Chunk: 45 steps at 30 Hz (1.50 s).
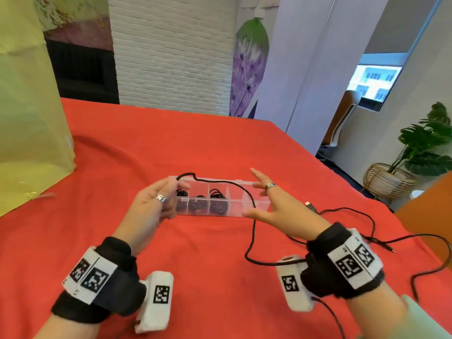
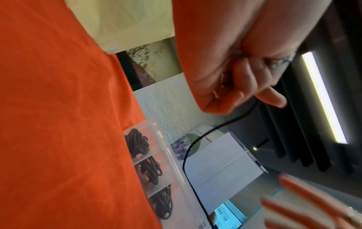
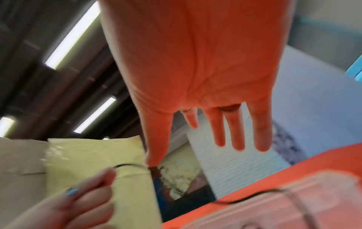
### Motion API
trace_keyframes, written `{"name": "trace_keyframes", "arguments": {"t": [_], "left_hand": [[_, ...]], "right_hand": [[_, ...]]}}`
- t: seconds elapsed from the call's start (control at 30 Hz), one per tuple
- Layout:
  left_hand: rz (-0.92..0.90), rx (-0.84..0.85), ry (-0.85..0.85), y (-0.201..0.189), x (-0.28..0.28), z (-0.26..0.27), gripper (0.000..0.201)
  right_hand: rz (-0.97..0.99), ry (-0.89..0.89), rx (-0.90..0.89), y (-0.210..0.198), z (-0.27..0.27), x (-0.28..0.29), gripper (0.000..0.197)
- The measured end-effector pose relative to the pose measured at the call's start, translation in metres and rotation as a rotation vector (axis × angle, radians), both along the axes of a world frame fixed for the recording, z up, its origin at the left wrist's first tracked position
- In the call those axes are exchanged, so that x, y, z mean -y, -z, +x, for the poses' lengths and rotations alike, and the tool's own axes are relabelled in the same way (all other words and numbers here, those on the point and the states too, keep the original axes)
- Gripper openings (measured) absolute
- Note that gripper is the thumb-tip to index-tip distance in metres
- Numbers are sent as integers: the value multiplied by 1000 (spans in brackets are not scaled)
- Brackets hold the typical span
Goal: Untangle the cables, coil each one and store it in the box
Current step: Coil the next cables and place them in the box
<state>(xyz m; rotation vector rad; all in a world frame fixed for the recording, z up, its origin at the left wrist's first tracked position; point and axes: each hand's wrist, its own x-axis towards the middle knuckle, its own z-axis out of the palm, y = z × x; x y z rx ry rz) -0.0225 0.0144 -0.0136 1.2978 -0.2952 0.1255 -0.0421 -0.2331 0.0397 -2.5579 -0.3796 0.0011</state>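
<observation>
A clear compartment box (image 1: 247, 192) lies on the red cloth, with coiled black cables (image 1: 217, 201) in three of its cells. My left hand (image 1: 168, 192) hovers at the box's left end and pinches one end of a loose black cable (image 1: 253, 231). That cable arches over the box, passes my right thumb and loops on the cloth. My right hand (image 1: 271, 201) hovers over the box's right end, fingers straight and spread, gripping nothing. The left wrist view shows the curled left hand (image 2: 245, 86) holding the cable (image 2: 195, 142) beside the box (image 2: 162, 155). The right wrist view shows the flat right hand (image 3: 215, 124).
More loose black cables (image 1: 367, 221) with a USB plug (image 1: 309, 205) and a jack (image 1: 391, 249) trail over the cloth right of the box. A yellow-green bag (image 1: 29, 118) stands at the left. The table's right edge (image 1: 342, 177) drops toward a potted plant (image 1: 420, 148).
</observation>
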Motion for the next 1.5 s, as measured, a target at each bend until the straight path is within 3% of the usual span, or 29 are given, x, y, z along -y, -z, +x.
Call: {"name": "trace_keyframes", "arguments": {"t": [0.1, 0.23, 0.4, 0.5, 0.6, 0.67, 0.8, 0.97, 1.1, 1.23, 1.37, 1.5], "left_hand": [[121, 2, 278, 1, 7, -11, 25], [26, -65, 537, 5, 7, -19, 42], [-156, -47, 423, 8, 7, -16, 52], [-314, -41, 320, 6, 10, -14, 41], [-392, -19, 245, 6, 10, -11, 31], [-306, 18, 192, 8, 9, -9, 19], [448, 243, 130, 15, 5, -12, 26], [770, 249, 182, 6, 0, -18, 28], [826, 157, 193, 11, -4, -14, 28], [762, 106, 115, 13, -9, -7, 32], [746, 94, -49, 17, -18, -1, 33], [669, 90, -366, 16, -38, 10, 33]], "right_hand": [[-9, -135, 74, 15, 1, -40, 88], [-91, -227, 129, 43, 12, -59, 59], [38, -240, 15, 51, 7, -58, 21], [2, -258, -59, 53, 1, -60, 26], [-11, -386, -189, 60, -8, -64, 22], [-8, -450, -278, 62, -16, -67, 20], [78, -536, -340, 55, -24, -62, 21], [199, -517, -427, 42, -27, -51, 24], [198, -455, -431, 36, -22, -36, 25], [153, -339, -489, 29, -18, -11, 27], [-79, -231, -360, 24, -13, 23, 27], [-308, 115, -218, 29, -1, 72, 17]]}}
